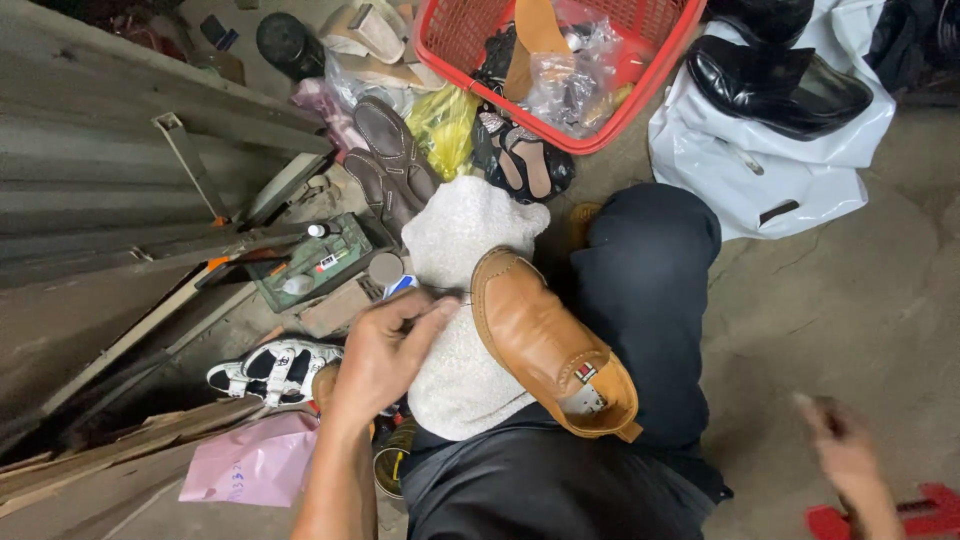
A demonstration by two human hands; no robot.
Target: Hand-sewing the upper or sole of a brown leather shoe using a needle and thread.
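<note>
From the head view, a tan loafer (550,345) lies on a white towel (465,300) spread over the person's lap, toe pointing away from them, heel toward the right knee. The left hand (385,350) is curled, its fingertips pressed together on something thin at the towel's edge, just beside the loafer's toe (what it pinches is too small to make out). The right hand (845,450) hangs well apart, low at the right above the concrete floor (860,290), blurred; I cannot tell whether it is spread or closed. A red object (925,512) lies on the floor just beside it.

Beyond the knees stands a red basket (655,70) stuffed with plastic bags and a tan strip. A black sandal (525,160) leans at its near rim, with a yellow bag (440,125) to its left. Two brown shoes (390,165) lie beside that, just past the towel. To the right, a black dress shoe (775,85) rests on a white plastic bag (760,160).

On the left, a green tray (315,262) holds small tubes and bits, next to grey metal sheeting (110,170). Nearer the person, a white and black sandal (275,368) lies on the floor, close under the left wrist, and a pink sheet (255,465) rests beside wooden boards (110,455).
</note>
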